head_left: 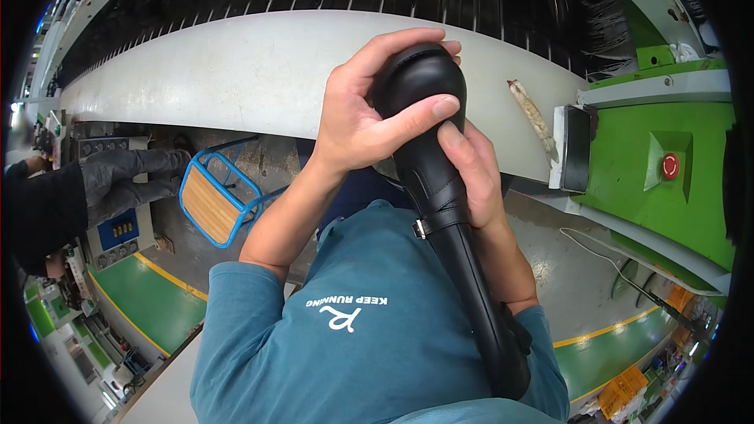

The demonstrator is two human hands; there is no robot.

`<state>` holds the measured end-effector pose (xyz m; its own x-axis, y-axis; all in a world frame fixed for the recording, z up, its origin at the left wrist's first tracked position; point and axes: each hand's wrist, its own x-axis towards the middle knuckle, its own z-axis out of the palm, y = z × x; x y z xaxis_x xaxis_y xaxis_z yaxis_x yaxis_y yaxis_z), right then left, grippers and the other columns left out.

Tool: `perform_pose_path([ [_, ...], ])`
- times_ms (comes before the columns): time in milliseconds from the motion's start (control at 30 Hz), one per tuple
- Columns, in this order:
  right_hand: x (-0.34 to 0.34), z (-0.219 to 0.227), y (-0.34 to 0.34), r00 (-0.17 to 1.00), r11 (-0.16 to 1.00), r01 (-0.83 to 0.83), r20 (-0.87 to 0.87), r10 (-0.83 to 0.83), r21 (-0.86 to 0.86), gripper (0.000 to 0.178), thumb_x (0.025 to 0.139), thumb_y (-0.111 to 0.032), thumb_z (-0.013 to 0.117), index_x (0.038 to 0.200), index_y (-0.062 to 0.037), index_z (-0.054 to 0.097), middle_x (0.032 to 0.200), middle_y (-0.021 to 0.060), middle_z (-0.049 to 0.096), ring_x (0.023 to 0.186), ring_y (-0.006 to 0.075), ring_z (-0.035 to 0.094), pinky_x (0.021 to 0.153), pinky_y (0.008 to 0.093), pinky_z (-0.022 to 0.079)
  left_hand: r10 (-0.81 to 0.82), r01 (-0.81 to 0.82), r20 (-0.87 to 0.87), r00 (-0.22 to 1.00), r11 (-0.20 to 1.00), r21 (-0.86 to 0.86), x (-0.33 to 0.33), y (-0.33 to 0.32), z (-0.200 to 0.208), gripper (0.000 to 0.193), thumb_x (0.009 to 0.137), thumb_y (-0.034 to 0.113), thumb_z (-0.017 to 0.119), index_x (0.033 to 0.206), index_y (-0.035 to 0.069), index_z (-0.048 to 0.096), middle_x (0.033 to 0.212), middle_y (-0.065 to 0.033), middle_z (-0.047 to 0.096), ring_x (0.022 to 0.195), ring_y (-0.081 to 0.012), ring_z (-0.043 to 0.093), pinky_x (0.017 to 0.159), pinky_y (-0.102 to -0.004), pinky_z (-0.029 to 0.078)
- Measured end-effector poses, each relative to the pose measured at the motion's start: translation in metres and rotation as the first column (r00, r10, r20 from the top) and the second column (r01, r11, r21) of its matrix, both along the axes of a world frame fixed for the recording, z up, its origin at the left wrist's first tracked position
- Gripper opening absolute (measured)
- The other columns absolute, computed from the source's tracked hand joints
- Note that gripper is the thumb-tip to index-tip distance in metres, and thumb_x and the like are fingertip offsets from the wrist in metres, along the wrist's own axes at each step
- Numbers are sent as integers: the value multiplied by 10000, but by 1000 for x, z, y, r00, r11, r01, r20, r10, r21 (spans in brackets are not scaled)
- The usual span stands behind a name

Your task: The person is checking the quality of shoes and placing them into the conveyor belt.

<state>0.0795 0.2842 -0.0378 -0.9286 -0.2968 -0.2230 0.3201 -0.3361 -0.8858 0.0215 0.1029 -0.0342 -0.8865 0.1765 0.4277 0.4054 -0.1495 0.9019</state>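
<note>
A tall black boot is held in front of my chest, toe pointing up and away, its shaft running down along my right forearm. My left hand wraps round the toe end, thumb laid across the top and fingers over the far side. Lower down, my right hand grips the boot's right side near the instep, its thumb close to the left thumb. Around the ankle runs a black strap with a small metal buckle. The fingers behind the boot are partly hidden.
A long white work surface lies ahead, with a worn pale stick on its right part. To the right stands a green machine with a red button. At left are a blue-framed stool and another person.
</note>
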Motion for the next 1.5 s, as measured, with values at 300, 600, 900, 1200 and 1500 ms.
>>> perform_pose_path([
  [300, 0, 1, -3, 1000, 999, -7, -13, 7, 45, 539, 1129, -444, 659, 1300, 67, 681, 1004, 67, 703, 834, 81, 648, 721, 239, 498, -9, 9, 11, 1000, 999, 30, 2, -3, 0, 552, 945, 44, 817, 1453, -95, 652, 1345, -290, 777, 1267, -375, 779, 1096, -477, 638],
  [600, -4, -1, -2, 999, 999, -42, -3, 42, 31, 531, 1128, -431, 657, 1311, 67, 678, 989, 58, 705, 817, 79, 652, 706, 235, 497, 5, -5, 1, 1000, 999, 31, 1, -4, -3, 523, 939, 50, 815, 1421, -97, 673, 1328, -284, 786, 1246, -378, 788, 1076, -478, 648],
  [900, -2, -4, 0, 998, 997, -66, -15, 67, 43, 524, 1125, -430, 664, 1313, 58, 679, 995, 53, 704, 823, 76, 650, 708, 238, 497, 7, -9, 29, 1000, 999, 46, 7, -3, -1, 540, 934, 44, 822, 1434, -93, 668, 1337, -294, 781, 1245, -386, 788, 1079, -483, 647],
  [1200, 1, -8, 2, 997, 997, -77, -25, 77, 19, 539, 1114, -430, 684, 1338, 60, 674, 1002, 47, 706, 823, 70, 639, 706, 239, 492, 20, -22, 23, 1000, 997, 75, 16, -2, -2, 554, 944, 43, 811, 1455, -85, 641, 1384, -317, 753, 1270, -409, 774, 1101, -498, 635],
  [1500, 10, -5, 5, 967, 979, -24, -242, 74, 202, 554, 1086, -452, 716, 1302, 58, 695, 873, 67, 712, 805, 115, 664, 715, 300, 512, 73, -70, 13, 997, 989, -132, 37, -10, 27, 494, 948, 66, 825, 1404, -53, 676, 1337, -287, 782, 1179, -329, 800, 1071, -443, 640],
])
